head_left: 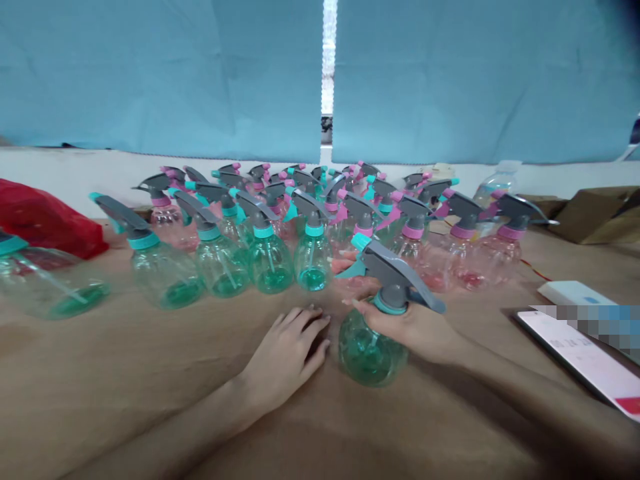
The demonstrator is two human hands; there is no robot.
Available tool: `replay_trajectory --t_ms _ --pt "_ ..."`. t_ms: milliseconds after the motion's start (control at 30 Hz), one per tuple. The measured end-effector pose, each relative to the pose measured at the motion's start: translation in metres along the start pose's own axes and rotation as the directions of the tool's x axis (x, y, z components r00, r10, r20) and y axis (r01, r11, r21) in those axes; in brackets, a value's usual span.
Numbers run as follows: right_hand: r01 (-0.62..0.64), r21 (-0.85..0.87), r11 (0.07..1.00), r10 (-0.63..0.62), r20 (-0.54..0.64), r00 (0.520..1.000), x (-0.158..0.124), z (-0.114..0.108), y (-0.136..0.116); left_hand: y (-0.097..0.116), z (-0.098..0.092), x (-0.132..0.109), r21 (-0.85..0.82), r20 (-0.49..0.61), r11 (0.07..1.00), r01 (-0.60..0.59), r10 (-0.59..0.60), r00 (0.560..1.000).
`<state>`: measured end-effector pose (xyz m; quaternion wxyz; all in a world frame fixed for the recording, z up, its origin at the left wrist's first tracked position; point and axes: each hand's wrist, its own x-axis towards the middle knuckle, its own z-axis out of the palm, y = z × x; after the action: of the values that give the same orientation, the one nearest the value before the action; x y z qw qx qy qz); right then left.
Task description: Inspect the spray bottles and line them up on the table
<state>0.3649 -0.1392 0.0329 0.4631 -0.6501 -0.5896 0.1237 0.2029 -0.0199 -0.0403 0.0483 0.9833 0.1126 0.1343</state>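
My right hand is wrapped round the neck of a green spray bottle with a grey trigger head and teal nozzle, which stands on the brown table in front of me. My left hand lies flat on the table just left of that bottle, fingers stretched out and holding nothing. Behind both hands stand rows of several more spray bottles: green ones on the left, pink ones on the right.
A red plastic bag lies at the far left. One green bottle lies near the left edge. A phone and a white box rest at the right. Cardboard sits at the back right, blue curtains behind.
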Motion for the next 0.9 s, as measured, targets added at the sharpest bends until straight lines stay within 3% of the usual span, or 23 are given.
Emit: replay_trajectory --t_ms 333,600,900 --pt "-0.045 0.041 0.998 0.045 -0.019 0.999 0.000 0.000 0.000 0.000 -0.001 0.001 -0.009 -0.010 1.000 -0.004 0.004 1.000" --pt "-0.045 0.124 0.991 0.040 0.048 0.998 0.000 -0.001 0.011 -0.001 0.001 0.000 -0.009 -0.029 1.000 -0.010 0.010 1.000" --pt "-0.043 0.171 0.984 0.040 0.021 0.999 0.000 -0.004 0.005 0.000 -0.001 0.001 -0.003 -0.010 1.000 -0.004 0.004 1.000"
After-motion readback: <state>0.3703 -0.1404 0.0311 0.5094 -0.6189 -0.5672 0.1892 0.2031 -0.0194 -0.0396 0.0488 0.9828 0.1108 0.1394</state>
